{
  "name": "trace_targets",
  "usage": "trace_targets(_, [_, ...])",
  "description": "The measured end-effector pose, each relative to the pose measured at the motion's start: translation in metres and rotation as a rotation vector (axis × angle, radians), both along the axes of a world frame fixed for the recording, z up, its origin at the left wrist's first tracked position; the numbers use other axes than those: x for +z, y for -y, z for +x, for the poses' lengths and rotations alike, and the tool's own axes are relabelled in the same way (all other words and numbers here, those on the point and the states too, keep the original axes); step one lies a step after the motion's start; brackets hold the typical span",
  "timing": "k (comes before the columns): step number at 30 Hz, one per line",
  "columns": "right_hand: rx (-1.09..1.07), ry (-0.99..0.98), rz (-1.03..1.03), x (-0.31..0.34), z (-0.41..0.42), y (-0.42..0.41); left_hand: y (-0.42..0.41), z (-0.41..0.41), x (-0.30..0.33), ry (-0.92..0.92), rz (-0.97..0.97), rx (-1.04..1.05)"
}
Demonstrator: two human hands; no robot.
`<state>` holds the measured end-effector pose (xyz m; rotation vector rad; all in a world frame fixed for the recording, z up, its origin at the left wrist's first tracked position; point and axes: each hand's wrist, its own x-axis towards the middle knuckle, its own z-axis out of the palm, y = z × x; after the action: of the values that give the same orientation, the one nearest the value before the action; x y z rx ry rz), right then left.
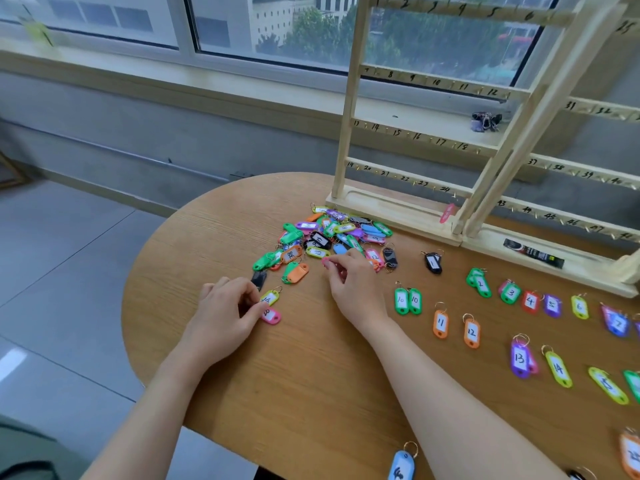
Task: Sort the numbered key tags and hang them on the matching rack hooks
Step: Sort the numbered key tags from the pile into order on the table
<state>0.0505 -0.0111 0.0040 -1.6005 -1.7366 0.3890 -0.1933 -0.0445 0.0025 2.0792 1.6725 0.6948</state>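
Two hands work the sorting step. My right hand (349,282) pinches a pink tag (326,260) at the unsorted pile (332,237); my left hand (225,306) grips the pink 8 tag (271,316) on the counter (311,375). Next I judge each joins the numbered rows; the rack (433,133) hooks are bare.

Round-ended wooden table (277,386), light oak grain, fills the near and right part of the scene. Small black packet with white and red print (533,253) lies flat at far right. Grey tiled floor (62,271) to the left, glossy, with a pale reflection. Grey concrete wall (173,133) beyond, topped by a long pale windowsill (207,77). On the sill at far right, a small dark bundle (486,120), too blurred to identify. Sliding window (277,26) above the sill; green trees (311,32) and pale buildings (277,12) outside. Yellow-green object (40,31) on the sill at far left, blurred.
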Motion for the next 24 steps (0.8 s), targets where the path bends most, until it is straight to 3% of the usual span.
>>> trace_targets(4, [-0.009,-0.152,-0.037,0.01,0.009,0.019,0.001,-0.003,-0.001,0.066,0.044,0.033])
trace_targets(8, [-0.03,-0.374,-0.105,0.026,0.036,0.054,0.0,0.0,0.004,0.251,0.105,0.112])
trace_targets(14, [-0.113,-0.385,-0.166,0.052,0.111,0.119,0.002,0.009,0.014,0.499,0.094,0.178])
trace_targets(19, [-0.251,-0.401,-0.179,0.063,0.177,0.173,0.015,0.08,0.031,0.677,0.029,0.007])
trace_targets(24, [-0.431,-0.359,-0.134,0.069,0.239,0.216,0.025,0.161,0.044,0.614,-0.002,-0.18])
